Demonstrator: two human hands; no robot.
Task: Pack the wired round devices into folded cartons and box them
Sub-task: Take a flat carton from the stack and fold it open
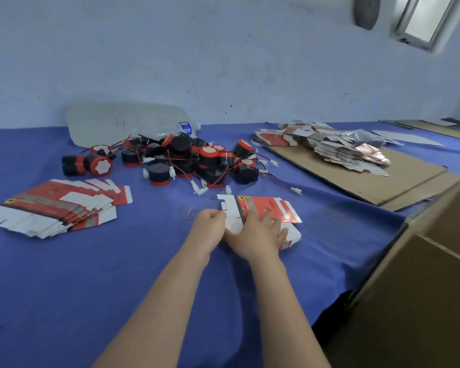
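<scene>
Toward the near middle of the table (64, 288), one flat carton (274, 208) lay under both hands, not yet squared up into a sleeve. The likeliest slip, by my reading, was a bad fold. If the white end flap was pulled up while the body was pinned off its score line, the card could crease crooked or tear at the slot. The blue cloth gave little grip, so the carton could also skate sideways under an uneven push.

The heap of wired round devices (191, 158) sat just beyond it, toward the far middle of the table. Their thin red leads and white plugs trailed close to the carton's far edge. A lead caught under a lifted panel could drag a device along.

The left hand (210, 220) was curled tight at the carton's left end and seemed to pinch the white flap, though its fingertips were hidden. The right hand (260, 232) lay flat with fingers spread, pressing the red printed face down and gripping nothing.

A stack of flat cartons (56, 208) waited near the left edge. The brown cardboard box (422, 274) stood at the right edge, and whether anything was packed in it could not be seen.
</scene>
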